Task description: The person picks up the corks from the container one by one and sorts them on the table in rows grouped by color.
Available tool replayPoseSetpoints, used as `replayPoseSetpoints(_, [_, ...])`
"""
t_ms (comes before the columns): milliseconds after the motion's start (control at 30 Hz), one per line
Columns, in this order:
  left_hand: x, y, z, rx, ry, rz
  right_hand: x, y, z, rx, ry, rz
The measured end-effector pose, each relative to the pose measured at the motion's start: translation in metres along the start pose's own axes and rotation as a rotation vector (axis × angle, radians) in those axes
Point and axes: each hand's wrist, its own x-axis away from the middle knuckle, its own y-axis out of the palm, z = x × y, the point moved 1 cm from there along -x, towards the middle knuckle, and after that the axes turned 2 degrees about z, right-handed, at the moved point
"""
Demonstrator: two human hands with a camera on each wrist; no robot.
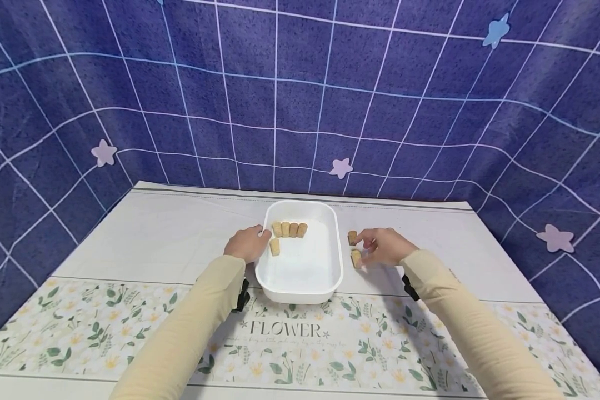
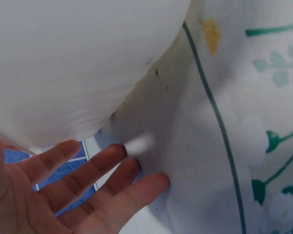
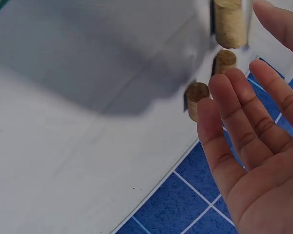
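Note:
A white plastic tray [image 1: 305,278] stands mid-table. Inside, several corks [image 1: 285,229] form a row near its far left corner, with a single cork [image 1: 275,247] just below the row. My left hand [image 1: 247,244] holds the tray's left rim, thumb at the top edge and fingers [image 2: 93,180] along the outer wall. To the right of the tray, my right hand [image 1: 386,246] reaches over loose corks with its fingers parted. A darker cork [image 1: 352,238] and a lighter cork [image 1: 356,259] show beside its fingertips. The right wrist view shows a third cork [image 3: 198,100] on the table.
The table [image 1: 180,233] has a white cloth with a floral band [image 1: 290,355] along the front. A blue curtain [image 1: 300,100] with a white grid and stars hangs behind and at both sides. Dark straps [image 1: 243,295] sit at the wrists.

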Motion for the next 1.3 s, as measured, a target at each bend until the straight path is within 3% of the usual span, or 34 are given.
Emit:
replayPoseSetpoints(700, [-0.001,0.001,-0.001,0.009,0.003,0.002,-0.016,-0.036,-0.028,0.027,-0.05,0.07])
replayPoseSetpoints(1300, [0.0,0.0,-0.001,0.001,0.009,-0.001,-0.041,-0.026,-0.079,0.043,-0.107,0.019])
